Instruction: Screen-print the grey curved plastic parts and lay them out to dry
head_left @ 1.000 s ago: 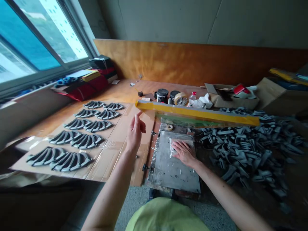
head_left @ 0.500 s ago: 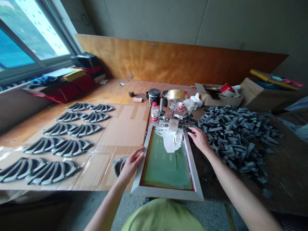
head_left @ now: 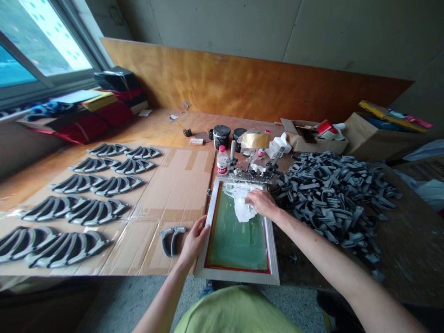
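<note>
— What's the biggest thing in front of you?

— The bench (head_left: pixel 180 134), with cardboard (head_left: pixel 180 185) spread over it. Rows of grey parts (head_left: pixel 86 210) lie on the left, a loose heap (head_left: pixel 333 194) on the right.

— And the screen?

— A second ago the screen (head_left: pixel 239 238) was tilted up off its plate; now it lies flat before me, hinged at the clamps (head_left: pixel 251 173).

— Your hands?

— My left hand (head_left: pixel 194 240) was lifted in the air; now its fingers curl over the frame's left edge. My right hand (head_left: pixel 262 202) has left the plate and rests on the white ink (head_left: pixel 243 210) at the mesh's far end, fingers bent; what it grips, I cannot tell.

— Anything smaller?

— One grey pair (head_left: pixel 172 239) just beside my left hand.
</note>
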Tool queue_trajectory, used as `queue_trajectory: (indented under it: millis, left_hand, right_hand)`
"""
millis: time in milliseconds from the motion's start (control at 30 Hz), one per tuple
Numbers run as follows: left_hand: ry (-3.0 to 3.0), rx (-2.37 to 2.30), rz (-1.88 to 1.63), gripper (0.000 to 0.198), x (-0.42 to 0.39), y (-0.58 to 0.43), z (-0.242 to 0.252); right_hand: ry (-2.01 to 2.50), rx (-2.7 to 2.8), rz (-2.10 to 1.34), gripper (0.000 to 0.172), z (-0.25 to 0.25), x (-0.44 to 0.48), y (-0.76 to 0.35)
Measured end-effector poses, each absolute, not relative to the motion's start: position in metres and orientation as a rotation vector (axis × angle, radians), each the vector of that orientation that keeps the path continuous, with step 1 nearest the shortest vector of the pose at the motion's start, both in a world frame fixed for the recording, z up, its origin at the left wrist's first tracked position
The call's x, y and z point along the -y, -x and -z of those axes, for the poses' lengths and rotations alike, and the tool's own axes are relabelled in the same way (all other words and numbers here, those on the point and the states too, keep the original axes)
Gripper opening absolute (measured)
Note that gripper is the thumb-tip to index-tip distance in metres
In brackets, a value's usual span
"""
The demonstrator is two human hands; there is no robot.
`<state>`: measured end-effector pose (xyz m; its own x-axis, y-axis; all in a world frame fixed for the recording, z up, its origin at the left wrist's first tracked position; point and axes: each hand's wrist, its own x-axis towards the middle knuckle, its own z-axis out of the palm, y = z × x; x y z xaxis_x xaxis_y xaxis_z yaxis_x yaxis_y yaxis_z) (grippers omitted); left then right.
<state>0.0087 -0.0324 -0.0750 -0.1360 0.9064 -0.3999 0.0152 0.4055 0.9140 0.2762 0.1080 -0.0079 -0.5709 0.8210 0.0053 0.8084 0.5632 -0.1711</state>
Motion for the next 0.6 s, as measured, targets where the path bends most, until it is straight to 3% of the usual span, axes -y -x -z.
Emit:
queue_trajectory:
  millis: [167, 367, 500, 600]
  left_hand:
    - [-0.883, -1.502, -0.968, 0.071, 0.031, -0.008, 0.079]
    - [-0.872, -1.520, -0.980, 0.070, 0.032, -0.009, 0.078]
    - [-0.860, -1.531, -0.970, 0.071, 0.032, -0.009, 0.071]
    - [-0.848, -1.541, -0.954, 0.069, 0.032, -0.009, 0.067]
  right_hand:
    - [1.043, 2.819, -0.258, 0.026, 0.008, -0.081, -0.305]
    - [1.126, 2.734, -0.241, 0.015, 0.000, -0.095, -0.296]
    - [1.092, 2.586, -0.039, 0.026, 0.029, -0.070, -0.289]
    - [0.963, 2.599, -0.072, 0.029, 0.038, -0.051, -0.300]
